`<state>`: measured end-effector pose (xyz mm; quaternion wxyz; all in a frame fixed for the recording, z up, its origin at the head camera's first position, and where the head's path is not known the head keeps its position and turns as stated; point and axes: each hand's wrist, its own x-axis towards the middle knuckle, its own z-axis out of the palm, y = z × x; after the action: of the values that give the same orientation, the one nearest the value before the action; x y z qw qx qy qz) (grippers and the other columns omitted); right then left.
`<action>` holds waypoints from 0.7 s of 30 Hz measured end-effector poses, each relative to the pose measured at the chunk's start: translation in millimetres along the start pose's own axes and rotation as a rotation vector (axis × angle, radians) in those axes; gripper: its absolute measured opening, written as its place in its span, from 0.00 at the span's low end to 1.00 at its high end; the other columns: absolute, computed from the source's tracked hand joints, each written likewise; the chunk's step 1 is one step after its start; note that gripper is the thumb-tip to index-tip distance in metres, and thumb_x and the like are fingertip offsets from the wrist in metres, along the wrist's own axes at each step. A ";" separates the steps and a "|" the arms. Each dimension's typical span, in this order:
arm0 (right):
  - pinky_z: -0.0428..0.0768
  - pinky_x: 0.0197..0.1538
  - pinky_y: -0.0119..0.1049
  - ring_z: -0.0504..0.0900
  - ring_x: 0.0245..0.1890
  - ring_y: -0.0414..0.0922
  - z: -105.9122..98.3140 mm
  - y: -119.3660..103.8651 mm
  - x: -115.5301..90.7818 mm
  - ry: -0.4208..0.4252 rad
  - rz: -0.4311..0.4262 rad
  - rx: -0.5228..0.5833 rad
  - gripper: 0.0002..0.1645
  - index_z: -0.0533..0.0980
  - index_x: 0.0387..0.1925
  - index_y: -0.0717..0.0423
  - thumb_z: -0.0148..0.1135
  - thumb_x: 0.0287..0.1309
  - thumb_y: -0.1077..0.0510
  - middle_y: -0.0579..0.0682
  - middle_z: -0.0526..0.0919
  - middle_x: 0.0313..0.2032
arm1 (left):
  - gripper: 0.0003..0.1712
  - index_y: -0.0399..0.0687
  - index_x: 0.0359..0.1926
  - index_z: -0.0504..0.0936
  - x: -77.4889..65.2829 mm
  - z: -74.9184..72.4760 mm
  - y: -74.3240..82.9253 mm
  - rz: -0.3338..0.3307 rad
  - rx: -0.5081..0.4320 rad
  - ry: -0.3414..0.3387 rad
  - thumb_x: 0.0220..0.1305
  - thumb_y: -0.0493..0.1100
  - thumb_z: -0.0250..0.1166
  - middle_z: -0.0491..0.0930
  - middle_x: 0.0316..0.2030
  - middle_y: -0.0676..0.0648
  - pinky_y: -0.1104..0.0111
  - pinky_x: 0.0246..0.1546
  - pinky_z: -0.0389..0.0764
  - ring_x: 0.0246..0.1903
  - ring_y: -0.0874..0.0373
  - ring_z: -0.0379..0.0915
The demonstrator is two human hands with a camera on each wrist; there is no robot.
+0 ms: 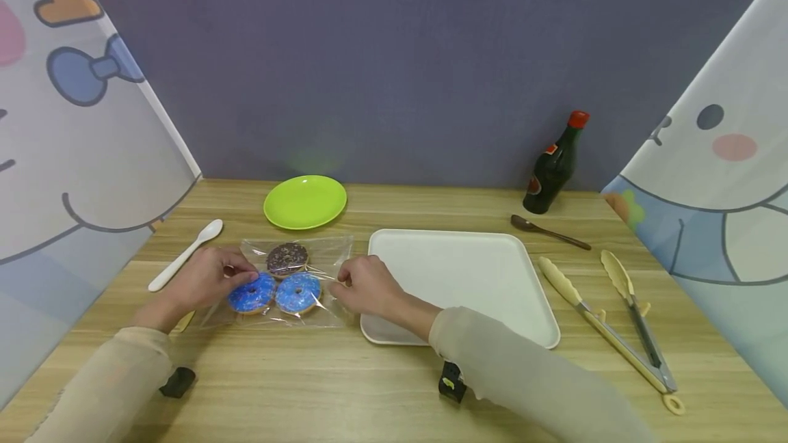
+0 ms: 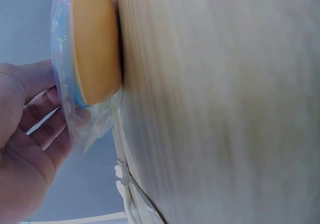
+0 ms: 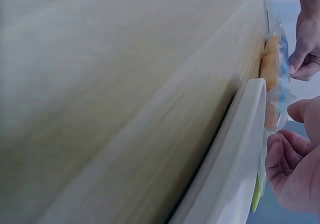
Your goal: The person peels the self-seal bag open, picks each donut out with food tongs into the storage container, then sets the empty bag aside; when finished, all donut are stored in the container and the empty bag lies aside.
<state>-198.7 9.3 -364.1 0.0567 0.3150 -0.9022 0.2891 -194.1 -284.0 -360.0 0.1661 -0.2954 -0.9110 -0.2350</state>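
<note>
Wood-grain tabletop, dark wall behind. The left hand seems to pinch film over a blue doughnut inside the clear bag; at its right edge the right hand curls its fingers, grip unclear to me, beside the white tray. I'd hold only plastic, level, sparing the icing.

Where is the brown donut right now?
In the head view, the brown donut lies left of centre inside the clear bag, just beyond two blue donuts.
</note>
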 end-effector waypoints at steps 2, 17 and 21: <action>0.69 0.25 0.27 0.70 0.19 0.35 1.4 -0.3 3.0 -0.010 0.009 -0.024 0.12 0.79 0.17 0.50 0.63 0.53 0.54 0.37 0.73 0.15 | 0.09 0.50 0.23 0.86 0.4 0.3 0.5 -0.003 0.000 -0.002 0.46 0.31 0.74 0.78 0.23 0.62 0.68 0.23 0.78 0.24 0.68 0.72; 0.69 0.22 0.27 0.70 0.16 0.37 -0.9 9.4 0.8 0.033 0.063 0.041 0.11 0.76 0.13 0.50 0.60 0.44 0.65 0.37 0.72 0.13 | 0.08 0.49 0.23 0.86 0.8 0.6 -1.6 -0.004 -0.010 -0.005 0.46 0.31 0.74 0.78 0.23 0.62 0.68 0.23 0.78 0.23 0.68 0.72; 0.69 0.21 0.28 0.69 0.16 0.36 -3.0 14.6 -2.9 0.047 0.085 0.064 0.11 0.76 0.13 0.51 0.60 0.44 0.66 0.37 0.71 0.13 | 0.08 0.49 0.22 0.86 0.9 1.0 -3.4 0.013 -0.009 -0.002 0.45 0.31 0.75 0.78 0.23 0.62 0.69 0.22 0.78 0.23 0.69 0.72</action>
<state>-205.5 21.8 -369.6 0.0554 0.2710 -0.9036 0.3271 -197.0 -285.5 -361.6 0.1654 -0.3021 -0.9082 -0.2380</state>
